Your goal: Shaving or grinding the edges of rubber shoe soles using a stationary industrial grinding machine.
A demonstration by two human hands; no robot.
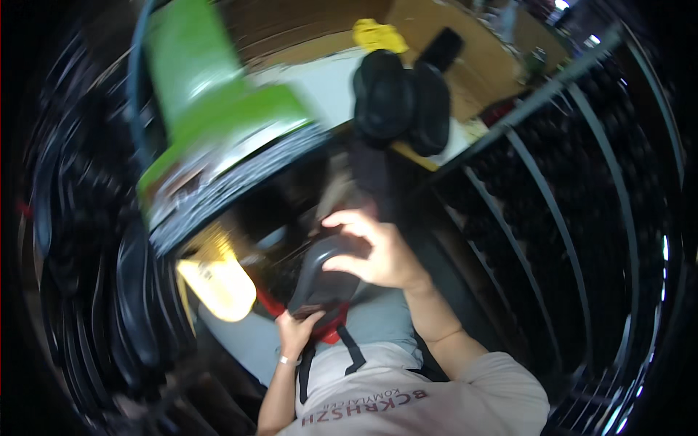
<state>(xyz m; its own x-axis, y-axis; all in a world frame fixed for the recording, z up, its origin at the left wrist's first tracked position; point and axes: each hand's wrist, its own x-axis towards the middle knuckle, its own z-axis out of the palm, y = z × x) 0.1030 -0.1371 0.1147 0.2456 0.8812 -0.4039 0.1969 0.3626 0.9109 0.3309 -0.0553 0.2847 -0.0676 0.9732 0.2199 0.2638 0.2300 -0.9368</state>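
In front of my lap lies a dark, smooth, long piece with a rounded end, which looks like a shoe sole [309,280]. My left hand [296,330] grips its lower end, with the thumb laid across it. Over its upper end is my right hand [374,251], thumb and fingers curved and spread apart; whether they touch the piece is blurred. Something red [331,334] shows beneath the lower end, close to my left hand.
A green machine [225,123] stands ahead on the left, with a yellow rounded part [222,283] below it. Black soles [400,102] and a yellow cloth [379,35] rest on the far table. Dark pieces [138,298] are stacked at left; a metal-barred rack [549,196] stands at right.
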